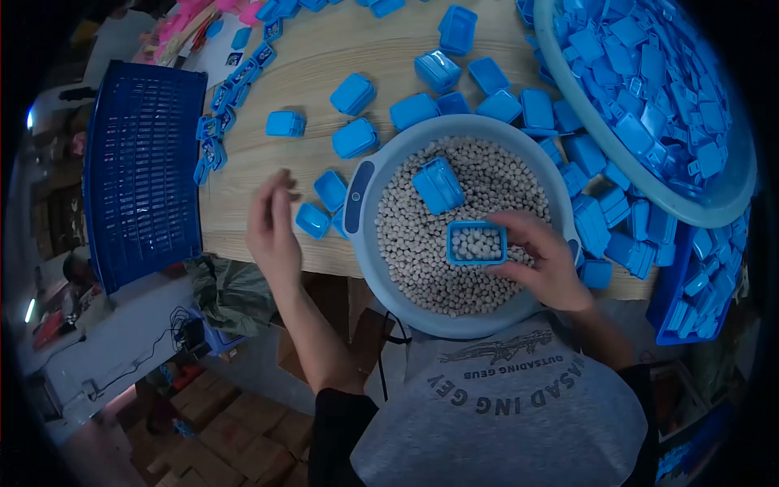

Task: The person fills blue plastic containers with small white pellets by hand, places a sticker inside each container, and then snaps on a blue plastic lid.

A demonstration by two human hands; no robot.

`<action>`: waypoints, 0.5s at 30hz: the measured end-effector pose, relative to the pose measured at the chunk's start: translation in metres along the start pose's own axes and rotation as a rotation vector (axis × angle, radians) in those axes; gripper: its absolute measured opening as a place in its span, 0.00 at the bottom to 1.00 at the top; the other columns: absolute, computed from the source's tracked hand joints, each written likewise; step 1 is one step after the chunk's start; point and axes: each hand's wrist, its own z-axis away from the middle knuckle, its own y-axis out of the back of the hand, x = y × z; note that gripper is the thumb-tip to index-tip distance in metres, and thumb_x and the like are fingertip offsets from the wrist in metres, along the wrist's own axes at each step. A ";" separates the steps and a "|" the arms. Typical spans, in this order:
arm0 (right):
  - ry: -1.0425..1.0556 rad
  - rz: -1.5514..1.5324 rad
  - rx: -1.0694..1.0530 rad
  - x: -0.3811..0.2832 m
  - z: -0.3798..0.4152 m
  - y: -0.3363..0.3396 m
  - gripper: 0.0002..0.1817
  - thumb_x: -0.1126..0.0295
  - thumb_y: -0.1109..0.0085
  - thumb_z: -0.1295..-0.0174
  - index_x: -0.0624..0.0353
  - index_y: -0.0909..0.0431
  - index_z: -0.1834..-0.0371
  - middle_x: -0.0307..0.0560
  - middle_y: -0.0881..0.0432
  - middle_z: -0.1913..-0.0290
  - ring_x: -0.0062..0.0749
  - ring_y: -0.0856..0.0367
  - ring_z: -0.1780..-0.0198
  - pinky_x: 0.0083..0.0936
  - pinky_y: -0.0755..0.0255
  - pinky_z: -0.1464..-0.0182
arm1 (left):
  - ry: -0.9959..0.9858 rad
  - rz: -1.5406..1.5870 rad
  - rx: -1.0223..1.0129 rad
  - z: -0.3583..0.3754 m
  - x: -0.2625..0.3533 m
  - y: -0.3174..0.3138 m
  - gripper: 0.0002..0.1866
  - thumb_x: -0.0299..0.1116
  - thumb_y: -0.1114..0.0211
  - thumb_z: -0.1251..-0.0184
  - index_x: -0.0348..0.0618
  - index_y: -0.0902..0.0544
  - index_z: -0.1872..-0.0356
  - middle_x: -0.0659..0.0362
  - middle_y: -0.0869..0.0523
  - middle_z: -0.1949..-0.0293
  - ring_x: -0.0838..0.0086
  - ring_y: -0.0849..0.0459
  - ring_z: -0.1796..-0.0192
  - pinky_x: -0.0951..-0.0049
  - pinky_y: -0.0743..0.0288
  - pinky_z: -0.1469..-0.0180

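Observation:
My right hand grips a small blue box at its right end, above a round grey-blue basin. Pale round beads fill the box and lie thick in the basin. A closed blue box rests on the beads, up and left of the held one. My left hand is empty, fingers apart, over the table to the left of the basin. Nearest to it are open blue box parts beside the basin's left handle.
Blue boxes lie about the wooden table. A large round tub heaped with blue parts stands at the upper right, a blue crate below it. At the left is a blue slatted basket. A row of filled boxes curves along the upper left.

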 end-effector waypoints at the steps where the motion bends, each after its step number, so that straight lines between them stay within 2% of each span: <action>1: 0.004 0.010 -0.017 0.000 0.000 0.001 0.33 0.80 0.35 0.53 0.57 0.34 0.41 0.49 0.30 0.45 0.30 0.24 0.53 0.24 0.27 0.53 | 0.015 -0.088 0.105 -0.033 -0.031 0.012 0.15 0.34 0.46 0.34 0.34 0.23 0.52 0.51 0.20 0.54 0.69 0.20 0.56 0.71 0.29 0.51; 3: -0.034 -0.004 -0.006 -0.004 -0.001 -0.001 0.33 0.80 0.35 0.53 0.57 0.34 0.40 0.49 0.30 0.45 0.30 0.23 0.53 0.24 0.27 0.52 | -0.022 -0.452 0.186 -0.098 -0.097 0.041 0.15 0.34 0.46 0.35 0.39 0.23 0.51 0.51 0.21 0.51 0.67 0.23 0.50 0.66 0.31 0.47; 5: -0.063 -0.053 0.022 -0.006 -0.001 -0.003 0.33 0.80 0.35 0.53 0.58 0.35 0.40 0.49 0.30 0.45 0.30 0.23 0.53 0.24 0.27 0.51 | -0.338 -0.970 0.253 -0.160 -0.178 0.074 0.17 0.38 0.46 0.36 0.45 0.24 0.48 0.51 0.24 0.47 0.58 0.30 0.42 0.60 0.37 0.42; 8: -0.087 -0.139 0.078 -0.002 0.001 -0.005 0.33 0.81 0.36 0.53 0.59 0.35 0.39 0.49 0.30 0.45 0.30 0.23 0.52 0.25 0.27 0.51 | -0.094 -1.162 0.596 -0.203 -0.198 0.066 0.20 0.41 0.43 0.41 0.49 0.26 0.48 0.47 0.27 0.46 0.54 0.33 0.42 0.56 0.35 0.46; 9: -0.093 -0.136 0.092 -0.001 0.002 -0.005 0.33 0.81 0.36 0.53 0.59 0.35 0.39 0.49 0.30 0.45 0.30 0.23 0.52 0.25 0.27 0.50 | 0.037 -1.102 0.620 -0.220 -0.213 0.071 0.24 0.48 0.42 0.41 0.57 0.29 0.43 0.45 0.31 0.42 0.51 0.36 0.40 0.53 0.37 0.44; 12: -0.103 -0.112 0.123 -0.004 0.001 -0.004 0.33 0.81 0.36 0.52 0.59 0.35 0.39 0.48 0.30 0.45 0.29 0.23 0.52 0.24 0.27 0.51 | -0.065 -0.867 0.262 -0.263 -0.286 0.112 0.26 0.52 0.43 0.42 0.57 0.28 0.42 0.44 0.32 0.41 0.49 0.38 0.38 0.53 0.39 0.43; 13: -0.107 -0.112 0.129 -0.003 0.001 -0.004 0.34 0.81 0.36 0.53 0.59 0.35 0.39 0.48 0.30 0.45 0.29 0.23 0.52 0.24 0.27 0.51 | -0.040 -1.052 0.145 -0.262 -0.287 0.114 0.24 0.49 0.43 0.40 0.56 0.27 0.43 0.45 0.33 0.40 0.52 0.38 0.37 0.55 0.42 0.41; 15: -0.116 -0.110 0.128 -0.003 0.001 -0.004 0.34 0.82 0.36 0.52 0.61 0.36 0.39 0.48 0.29 0.47 0.30 0.23 0.51 0.24 0.27 0.51 | -0.124 -0.954 0.195 -0.244 -0.281 0.109 0.21 0.45 0.43 0.38 0.54 0.26 0.44 0.46 0.31 0.41 0.54 0.36 0.38 0.55 0.43 0.40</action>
